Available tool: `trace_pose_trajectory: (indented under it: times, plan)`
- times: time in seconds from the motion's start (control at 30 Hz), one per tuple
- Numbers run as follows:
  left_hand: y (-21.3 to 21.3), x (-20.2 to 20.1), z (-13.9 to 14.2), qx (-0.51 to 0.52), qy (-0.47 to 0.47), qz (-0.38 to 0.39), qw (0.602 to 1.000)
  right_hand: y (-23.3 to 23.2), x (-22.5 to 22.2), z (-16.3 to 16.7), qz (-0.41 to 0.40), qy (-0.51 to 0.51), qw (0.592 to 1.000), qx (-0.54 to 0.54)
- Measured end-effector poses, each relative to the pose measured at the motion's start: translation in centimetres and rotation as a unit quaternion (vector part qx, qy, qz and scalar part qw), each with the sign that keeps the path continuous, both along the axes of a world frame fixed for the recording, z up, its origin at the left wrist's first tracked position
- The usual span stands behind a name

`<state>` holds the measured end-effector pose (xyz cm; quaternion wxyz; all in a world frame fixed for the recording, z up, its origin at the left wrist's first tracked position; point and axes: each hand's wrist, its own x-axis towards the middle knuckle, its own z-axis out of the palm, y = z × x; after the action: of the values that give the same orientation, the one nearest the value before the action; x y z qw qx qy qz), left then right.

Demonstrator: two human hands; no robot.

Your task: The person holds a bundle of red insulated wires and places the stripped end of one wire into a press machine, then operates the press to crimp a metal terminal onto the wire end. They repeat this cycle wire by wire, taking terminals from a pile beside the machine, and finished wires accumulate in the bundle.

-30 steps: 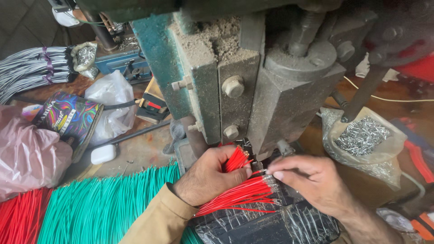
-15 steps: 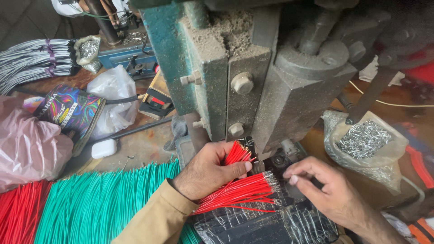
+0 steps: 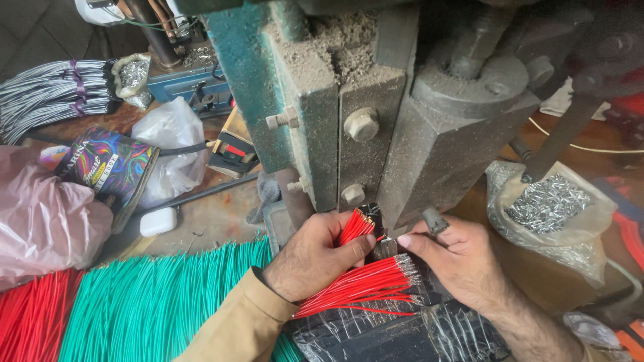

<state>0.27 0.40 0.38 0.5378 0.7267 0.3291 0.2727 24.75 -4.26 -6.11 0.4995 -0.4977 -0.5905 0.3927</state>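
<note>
Cluttered and dusty, the wooden workbench sat under a heavy green and grey press caked with grit. At the foot of that machine the left hand was clenched around a small bunch of red wires, their tips pointing up toward the die. The right hand met it from the other side, thumb and forefinger pinched at the wire ends just beside the left thumb. Below both hands lay a fan of loose red wires with bare tips, resting on a black block wrapped in clear film. A tan sleeve covered the left forearm. To the left spread a wide sheet of green wires, then another red bundle at the edge. Right of the press, a clear bag of small metal terminals stood open. Farther off lay a pink plastic bag, a white bag, a colourful pouch and tied grey wires.
</note>
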Motion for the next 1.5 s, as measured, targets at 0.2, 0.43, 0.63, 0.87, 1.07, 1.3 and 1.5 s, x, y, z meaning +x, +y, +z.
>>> trace_pose_trajectory:
  times: [0.2, 0.43, 0.63, 0.87, 1.07, 1.3, 1.5]
  plan:
    - [0.1, 0.2, -0.3, -0.016, -0.010, -0.008, 1.000, 0.3, 0.0, -0.3, -0.012, -0.050, 0.999, 0.001]
    - [0.1, 0.0, -0.3, -0.038, 0.019, 0.002, 0.999, 0.4, -0.2, 0.4, -0.075, -0.140, 0.982, -0.098]
    - [0.0, -0.1, -0.3, -0.039, -0.015, -0.002, 0.999, -0.7, -0.4, 1.0, 0.002, 0.006, 0.998, -0.055]
    - [0.0, 0.2, -0.9, -0.002, -0.050, -0.038, 0.998, -2.5, 6.6, 2.4, -0.102, -0.207, 0.971, 0.054]
    - [0.1, 0.1, -0.8, -0.007, -0.053, -0.031, 0.998, -0.1, 15.8, 3.5, -0.211, -0.607, 0.761, -0.087]
    - [0.1, 0.0, -0.6, -0.002, -0.043, -0.030, 0.999, 0.7, 19.3, 0.4, -0.189, -0.540, 0.816, -0.087]
    - [0.0, 0.0, -0.4, -0.002, -0.048, -0.033, 0.998, 1.4, 21.6, -0.6, -0.236, -0.451, 0.861, -0.016]
